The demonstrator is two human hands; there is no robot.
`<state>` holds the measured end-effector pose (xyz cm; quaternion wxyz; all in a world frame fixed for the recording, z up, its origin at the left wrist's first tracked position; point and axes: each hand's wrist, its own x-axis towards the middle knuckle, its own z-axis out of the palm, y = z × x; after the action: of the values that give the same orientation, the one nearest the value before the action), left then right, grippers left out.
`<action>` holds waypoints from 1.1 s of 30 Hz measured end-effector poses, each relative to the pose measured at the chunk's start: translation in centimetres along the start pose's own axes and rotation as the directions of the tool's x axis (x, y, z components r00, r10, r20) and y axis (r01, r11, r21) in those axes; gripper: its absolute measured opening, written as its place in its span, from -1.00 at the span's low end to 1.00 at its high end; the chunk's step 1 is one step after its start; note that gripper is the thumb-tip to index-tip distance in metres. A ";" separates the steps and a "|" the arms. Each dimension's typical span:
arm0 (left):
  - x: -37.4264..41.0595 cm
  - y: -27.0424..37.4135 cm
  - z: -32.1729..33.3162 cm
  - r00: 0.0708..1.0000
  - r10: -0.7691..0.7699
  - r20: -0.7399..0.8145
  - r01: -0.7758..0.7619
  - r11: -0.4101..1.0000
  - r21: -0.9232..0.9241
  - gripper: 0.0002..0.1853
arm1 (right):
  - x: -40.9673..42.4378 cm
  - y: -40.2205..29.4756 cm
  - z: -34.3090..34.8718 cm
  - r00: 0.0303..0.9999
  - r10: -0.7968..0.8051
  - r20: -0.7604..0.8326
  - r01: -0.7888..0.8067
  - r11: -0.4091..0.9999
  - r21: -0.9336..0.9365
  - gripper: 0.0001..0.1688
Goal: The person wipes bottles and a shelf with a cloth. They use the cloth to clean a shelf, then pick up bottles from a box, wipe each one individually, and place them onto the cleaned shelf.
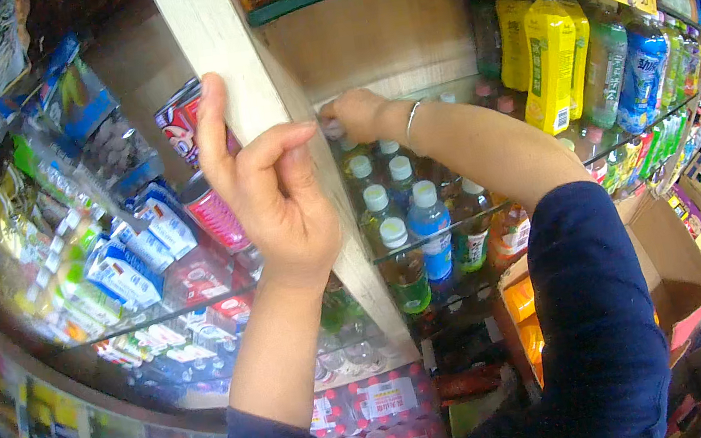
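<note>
My left hand (277,196) is raised against a pale wooden shelf post (233,54), its index finger up along the post's left side and its thumb across the front. My right arm reaches over a glass shelf (446,229). At the back, close to the post, my right hand (356,114) has its fingers bent around something whitish, partly hidden; what it is cannot be told. Below that hand stand capped drink bottles, among them a blue-labelled bottle (431,228) and a green-bottomed bottle (405,272) near the shelf's front edge.
Yellow drink bottles (549,56) and a blue bottle (639,74) stand at the right. Left of the post are cans (215,211), blue-and-white cartons (126,271) and hanging bags (111,145). An open cardboard box (671,254) and shrink-wrapped bottle packs (386,399) sit lower down.
</note>
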<state>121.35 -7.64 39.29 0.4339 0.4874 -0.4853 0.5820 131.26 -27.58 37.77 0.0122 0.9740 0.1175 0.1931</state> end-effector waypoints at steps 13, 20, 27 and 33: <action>-0.1 -0.9 -0.1 0.995 0.094 -0.010 -0.093 0.991 0.093 -0.89 | -16.1 -7.0 -6.4 0.974 -0.228 0.002 0.227 0.973 0.035 -0.45; 0.0 -0.8 0.7 0.992 0.124 -0.003 -0.122 0.978 0.167 -0.86 | -27.0 -1.4 -8.2 0.989 -0.136 -0.058 0.127 0.983 -0.133 -0.50; -0.3 -1.5 1.2 0.985 0.172 0.012 -0.171 0.970 0.171 -0.83 | -41.6 2.3 -12.6 0.907 0.421 -0.020 -0.421 0.904 -0.075 -0.44; -0.5 -2.3 0.9 0.984 0.177 -0.025 -0.171 0.972 0.161 -0.81 | -53.6 3.3 -14.2 0.643 0.761 -0.083 -0.758 0.648 0.071 -0.52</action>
<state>123.80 -8.22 39.19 0.3506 0.4644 -0.4699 0.6638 78.51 -43.62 31.18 -0.0904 0.9221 -0.2982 0.2293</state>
